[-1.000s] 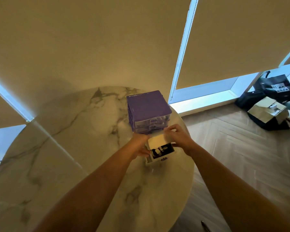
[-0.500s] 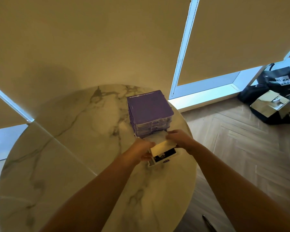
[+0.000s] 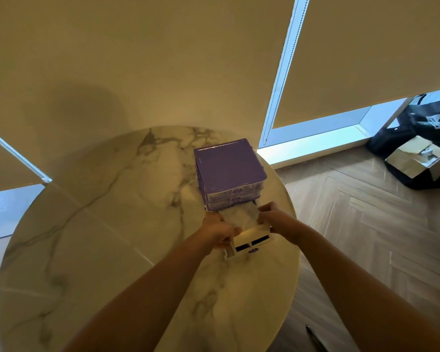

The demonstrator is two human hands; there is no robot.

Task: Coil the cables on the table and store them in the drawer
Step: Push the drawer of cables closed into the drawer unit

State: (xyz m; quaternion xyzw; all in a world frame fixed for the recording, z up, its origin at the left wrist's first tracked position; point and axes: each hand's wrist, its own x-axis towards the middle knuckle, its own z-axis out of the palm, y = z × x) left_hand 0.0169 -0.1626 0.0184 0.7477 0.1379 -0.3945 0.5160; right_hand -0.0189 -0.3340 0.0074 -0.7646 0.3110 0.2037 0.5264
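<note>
A purple drawer unit [image 3: 229,168] with clear drawers stands at the far right of the round marble table [image 3: 99,224]. Its lowest drawer [image 3: 249,237] is pulled out toward me, clear with a small purple knob at the front. Dark shapes show through the drawer's front; I cannot tell whether they are cables. My left hand [image 3: 217,231] grips the drawer's left side and my right hand [image 3: 274,221] grips its right side. No loose cable shows on the tabletop.
Drawn beige blinds hang behind the table, with a bead chain [image 3: 277,80] beside the unit. On the wooden floor at right lie dark bags [image 3: 422,123] and a cardboard box [image 3: 417,158]. A dark pen-like object [image 3: 315,337] lies on the floor near the table's edge.
Both hands have stayed on the drawer and shifted it slightly toward the unit; its back end now meets the lowest slot. The view has tilted a little.
</note>
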